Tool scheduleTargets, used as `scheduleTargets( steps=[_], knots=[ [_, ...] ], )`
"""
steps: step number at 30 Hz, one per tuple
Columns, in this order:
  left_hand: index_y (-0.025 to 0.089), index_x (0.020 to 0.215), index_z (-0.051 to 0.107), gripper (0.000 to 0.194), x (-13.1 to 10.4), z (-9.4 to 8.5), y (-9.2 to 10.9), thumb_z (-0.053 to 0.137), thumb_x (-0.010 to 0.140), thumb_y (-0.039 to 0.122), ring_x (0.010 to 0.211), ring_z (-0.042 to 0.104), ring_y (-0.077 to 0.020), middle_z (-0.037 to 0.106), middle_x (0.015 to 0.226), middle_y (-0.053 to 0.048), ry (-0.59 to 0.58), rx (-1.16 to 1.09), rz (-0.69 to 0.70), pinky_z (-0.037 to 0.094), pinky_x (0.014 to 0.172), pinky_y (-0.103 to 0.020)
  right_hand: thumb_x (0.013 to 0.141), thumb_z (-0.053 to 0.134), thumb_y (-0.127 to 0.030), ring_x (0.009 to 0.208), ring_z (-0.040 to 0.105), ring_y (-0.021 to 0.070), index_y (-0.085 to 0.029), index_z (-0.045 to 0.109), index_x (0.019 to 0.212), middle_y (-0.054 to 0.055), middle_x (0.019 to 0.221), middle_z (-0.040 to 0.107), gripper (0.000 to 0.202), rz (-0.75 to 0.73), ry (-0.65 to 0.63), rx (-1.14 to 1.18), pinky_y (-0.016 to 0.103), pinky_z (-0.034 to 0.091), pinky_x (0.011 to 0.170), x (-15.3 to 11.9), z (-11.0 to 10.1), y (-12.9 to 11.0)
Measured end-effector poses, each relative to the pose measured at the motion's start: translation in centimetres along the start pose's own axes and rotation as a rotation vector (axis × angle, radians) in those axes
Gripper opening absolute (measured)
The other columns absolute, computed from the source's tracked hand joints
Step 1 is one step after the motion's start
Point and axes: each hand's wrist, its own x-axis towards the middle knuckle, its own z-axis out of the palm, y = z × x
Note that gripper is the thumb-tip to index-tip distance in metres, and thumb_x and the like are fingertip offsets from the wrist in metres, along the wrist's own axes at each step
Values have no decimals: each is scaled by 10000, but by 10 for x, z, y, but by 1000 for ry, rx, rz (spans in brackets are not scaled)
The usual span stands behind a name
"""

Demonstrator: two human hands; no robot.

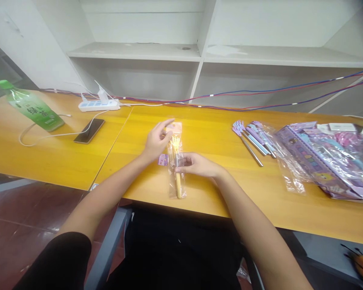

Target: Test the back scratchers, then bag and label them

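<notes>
A yellow hand-shaped stick with a silver shaft (178, 183) lies in a clear plastic sleeve on the table, its hand-shaped end pointing away from me. My left hand (157, 139) is at the upper left of the sleeve, fingers apart, by its pinkish top. At the middle of the sleeve, my right hand (196, 164) has its thumb and fingers curled round the right edge, by the shaft. A small purple card (163, 159) lies on the table just left of the sleeve.
Several purple and blue sticks (254, 139) lie on the right, beside clear wrappers (292, 173) and a purple box (317, 161). On the left are a green bottle (36, 108), a phone (90, 131) and a power strip (99, 105). Cables run along the back edge.
</notes>
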Motion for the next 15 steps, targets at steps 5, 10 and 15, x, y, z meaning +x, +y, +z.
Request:
scheduleTargets(
  steps=[5, 10, 15],
  knots=[
    [280, 1431, 653, 518, 2, 2, -12, 650, 916, 223, 1137, 702, -230, 691, 1380, -94, -26, -53, 2, 613, 939, -361, 857, 849, -482, 894, 716, 200, -217, 759, 1091, 42, 1018, 781, 365, -28, -21, -30, 357, 610, 818, 0, -2, 1],
    [236, 1436, 634, 585, 6, 0, -16, 594, 856, 168, 1352, 636, -264, 656, 1493, -103, 10, -118, -26, 544, 1131, -425, 1068, 499, -460, 792, 652, 186, -207, 699, 1055, 42, 897, 706, 324, -149, 250, -226, 356, 550, 786, 8, -7, 10],
    [231, 1393, 647, 542, 8, -2, -11, 544, 864, 176, 1359, 639, -262, 685, 1478, -92, 66, -155, -63, 536, 1136, -431, 1010, 592, -326, 1148, 621, 286, -225, 658, 1292, 124, 1304, 673, 307, -356, 374, -700, 456, 494, 1027, 23, 7, 20]
  ],
)
